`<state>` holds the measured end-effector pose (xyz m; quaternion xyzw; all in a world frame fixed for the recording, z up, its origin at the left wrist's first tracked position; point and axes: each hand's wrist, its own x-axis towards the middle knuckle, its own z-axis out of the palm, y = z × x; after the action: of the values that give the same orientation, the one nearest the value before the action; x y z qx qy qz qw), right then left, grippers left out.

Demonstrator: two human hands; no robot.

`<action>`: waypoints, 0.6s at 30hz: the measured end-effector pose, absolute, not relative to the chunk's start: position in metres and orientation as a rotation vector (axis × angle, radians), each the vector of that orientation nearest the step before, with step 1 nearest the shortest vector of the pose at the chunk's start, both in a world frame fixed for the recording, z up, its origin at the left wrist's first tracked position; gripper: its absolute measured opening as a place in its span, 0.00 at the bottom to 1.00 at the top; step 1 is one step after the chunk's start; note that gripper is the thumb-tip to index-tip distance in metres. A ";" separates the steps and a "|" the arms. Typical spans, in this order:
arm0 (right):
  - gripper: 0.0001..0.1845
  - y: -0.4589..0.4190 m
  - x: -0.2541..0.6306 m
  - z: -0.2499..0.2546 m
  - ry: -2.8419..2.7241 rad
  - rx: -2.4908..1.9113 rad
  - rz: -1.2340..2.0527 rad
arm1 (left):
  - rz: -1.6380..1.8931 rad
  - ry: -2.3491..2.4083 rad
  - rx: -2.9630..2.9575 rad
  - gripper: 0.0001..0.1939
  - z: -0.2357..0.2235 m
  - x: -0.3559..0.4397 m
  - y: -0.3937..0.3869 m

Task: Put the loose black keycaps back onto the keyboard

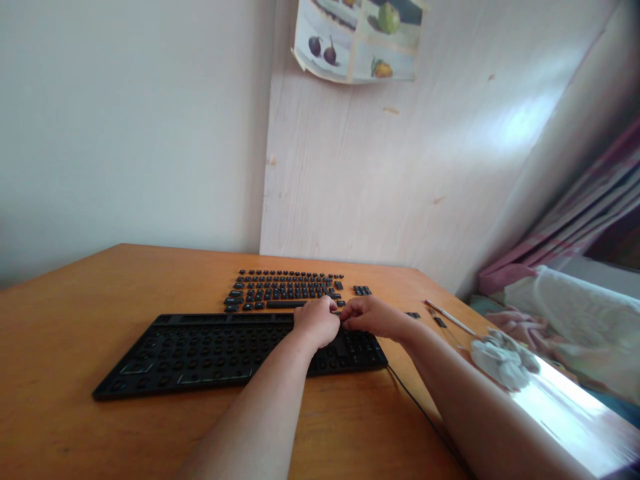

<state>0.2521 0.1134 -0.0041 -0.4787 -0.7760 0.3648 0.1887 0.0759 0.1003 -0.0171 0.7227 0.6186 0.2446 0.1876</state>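
A black keyboard (200, 348) lies on the wooden table, most of its left and middle part bare of keycaps, with rows of key stems showing. Keycaps sit on its right end. My left hand (317, 323) is bent over the upper right part of the keyboard, fingers closed. Close beside it, my right hand (369, 316) pinches with thumb and fingers. Whatever is between the fingertips is too small and hidden to name. Just behind the keyboard, loose black keycaps (280, 292) are laid out in keyboard-like rows, with a long space bar (286, 305) at the front.
A small block of keycaps (363, 291) and a few more keycaps (413, 315) lie to the right. Beyond are a thin brush (450, 317), a small dark tool (440, 322) and a crumpled white cloth (503, 361). The keyboard's cable (425, 413) runs toward me under my right arm.
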 end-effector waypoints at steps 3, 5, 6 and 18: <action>0.10 0.113 0.252 -0.009 -2.122 -1.347 1.036 | 0.680 1.745 2.036 0.14 -0.016 0.075 0.099; 0.10 0.113 0.253 -0.011 -2.102 -1.342 1.037 | 0.675 1.749 2.038 0.15 -0.016 0.075 0.099; 0.10 0.112 0.253 -0.012 -2.099 -1.334 1.041 | 0.673 1.749 2.041 0.15 -0.016 0.075 0.099; 0.09 0.115 0.254 -0.012 -2.130 -1.284 1.014 | 0.665 1.758 2.064 0.13 -0.016 0.076 0.100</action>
<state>0.2543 0.1153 -0.0116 -0.4658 -0.7726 0.3678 0.2256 0.0755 0.1000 -0.0159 0.7279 0.6202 0.2347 0.1742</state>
